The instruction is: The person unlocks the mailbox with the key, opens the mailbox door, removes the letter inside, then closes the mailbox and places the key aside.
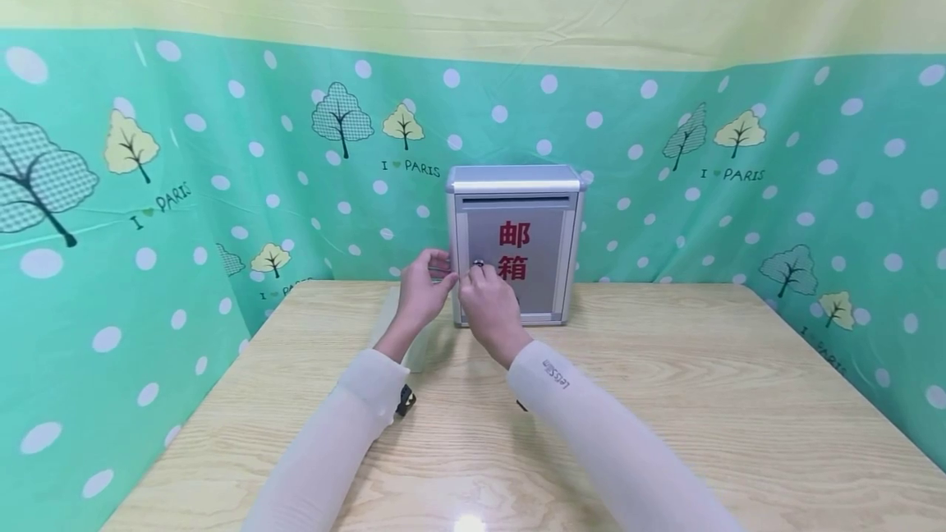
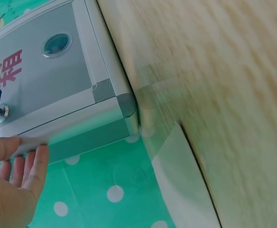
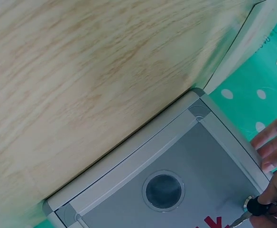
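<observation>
A grey metal mailbox [image 1: 517, 246] with red characters and a slot near its top stands upright toward the back of the table. My right hand [image 1: 490, 302] is at the left part of its front and pinches a key [image 3: 258, 207] with a black head at the round lock [image 3: 247, 202]; a second silver key [image 3: 241, 219] hangs beside it. My left hand [image 1: 424, 290] touches the box's left edge, thumb near the front and fingers along the side. Lower on the door sits a round window [image 3: 163, 191], mostly behind my right hand in the head view.
The box stands on a wooden table [image 1: 665, 401]. A pale flat sheet [image 2: 181, 175] lies to the left of the box, partly behind my left forearm in the head view. Green and yellow patterned cloth [image 1: 650, 130] hangs behind and on both sides.
</observation>
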A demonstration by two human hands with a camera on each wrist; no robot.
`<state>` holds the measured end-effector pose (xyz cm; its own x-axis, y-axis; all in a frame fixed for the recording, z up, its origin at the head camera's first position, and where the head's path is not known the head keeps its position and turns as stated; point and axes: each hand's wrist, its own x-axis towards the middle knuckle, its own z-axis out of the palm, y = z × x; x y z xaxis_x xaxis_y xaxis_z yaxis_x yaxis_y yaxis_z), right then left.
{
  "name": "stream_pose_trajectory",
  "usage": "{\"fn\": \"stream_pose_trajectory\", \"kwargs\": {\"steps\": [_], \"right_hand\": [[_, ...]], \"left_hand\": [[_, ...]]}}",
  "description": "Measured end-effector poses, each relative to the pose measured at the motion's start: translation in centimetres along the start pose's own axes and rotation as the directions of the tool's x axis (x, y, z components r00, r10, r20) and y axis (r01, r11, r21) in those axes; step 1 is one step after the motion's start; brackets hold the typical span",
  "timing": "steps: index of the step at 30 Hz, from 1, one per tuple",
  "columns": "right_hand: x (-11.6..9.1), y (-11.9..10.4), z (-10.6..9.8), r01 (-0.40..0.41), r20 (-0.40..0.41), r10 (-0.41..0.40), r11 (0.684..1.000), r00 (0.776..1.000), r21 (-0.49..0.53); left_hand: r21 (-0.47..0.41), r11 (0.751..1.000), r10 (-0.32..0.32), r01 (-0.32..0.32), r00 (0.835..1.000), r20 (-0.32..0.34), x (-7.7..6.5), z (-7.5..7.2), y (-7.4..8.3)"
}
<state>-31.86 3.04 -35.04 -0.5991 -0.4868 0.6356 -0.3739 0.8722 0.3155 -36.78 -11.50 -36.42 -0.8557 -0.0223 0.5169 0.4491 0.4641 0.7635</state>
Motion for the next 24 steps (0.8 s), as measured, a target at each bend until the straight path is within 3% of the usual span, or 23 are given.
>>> {"fn": "stream_pose_trajectory", "kwargs": {"steps": [24], "right_hand": [[-0.44,-0.40,-0.34,-0.015,-0.055,0.014,1.000,0.998,-0.019]], "left_hand": [[-0.002,1.000,-0.010,0.010,1.000,0.010,0.15,-0.01,-0.12]]}}
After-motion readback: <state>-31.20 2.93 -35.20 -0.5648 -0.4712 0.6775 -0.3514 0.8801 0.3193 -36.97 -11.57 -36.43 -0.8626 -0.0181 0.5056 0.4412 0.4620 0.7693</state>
